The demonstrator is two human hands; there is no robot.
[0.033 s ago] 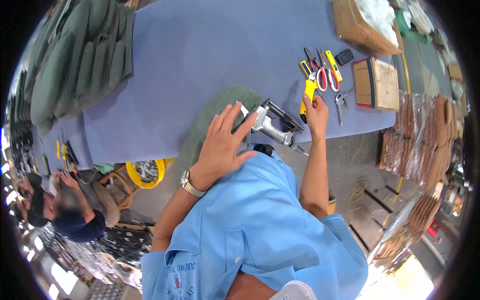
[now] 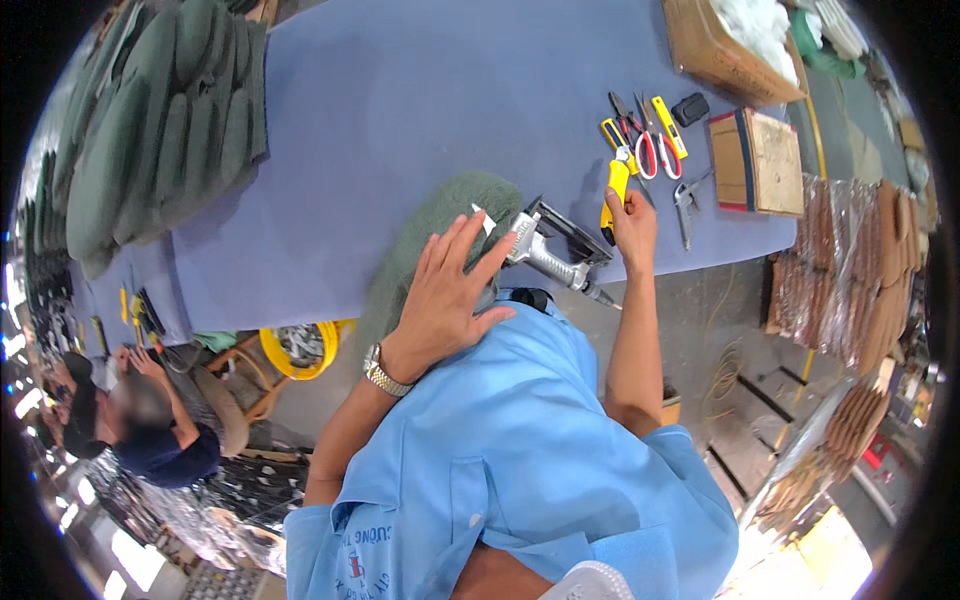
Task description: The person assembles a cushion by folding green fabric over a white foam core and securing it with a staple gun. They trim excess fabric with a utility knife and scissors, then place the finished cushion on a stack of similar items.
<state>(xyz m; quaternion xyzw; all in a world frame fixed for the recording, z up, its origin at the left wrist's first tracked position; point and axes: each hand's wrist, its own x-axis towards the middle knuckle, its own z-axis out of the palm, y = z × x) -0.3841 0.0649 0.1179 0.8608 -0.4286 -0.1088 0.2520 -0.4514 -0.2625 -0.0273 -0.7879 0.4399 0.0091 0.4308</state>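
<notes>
My left hand (image 2: 452,280), with a metal wristwatch, lies with fingers spread on a dark green fabric cushion (image 2: 425,215) at the table's near edge. A small white tag (image 2: 484,220) shows beside its fingertips. Touching or just beyond the index finger is a silver and black pneumatic staple gun (image 2: 555,255), its hose fitting pointing toward me. Further right, my right hand (image 2: 632,225) is closed on a yellow hand tool (image 2: 616,185) with a black end, resting at the table; its exact kind I cannot make out.
Beyond the right hand lie red-handled scissors (image 2: 657,150), pliers (image 2: 625,115), a yellow cutter (image 2: 670,125), a black case (image 2: 690,110) and an air blow gun (image 2: 686,210). Boxes (image 2: 755,165) stand right; green cushions (image 2: 170,130) pile left. A yellow bucket (image 2: 300,350) and another person (image 2: 165,420) are at lower left.
</notes>
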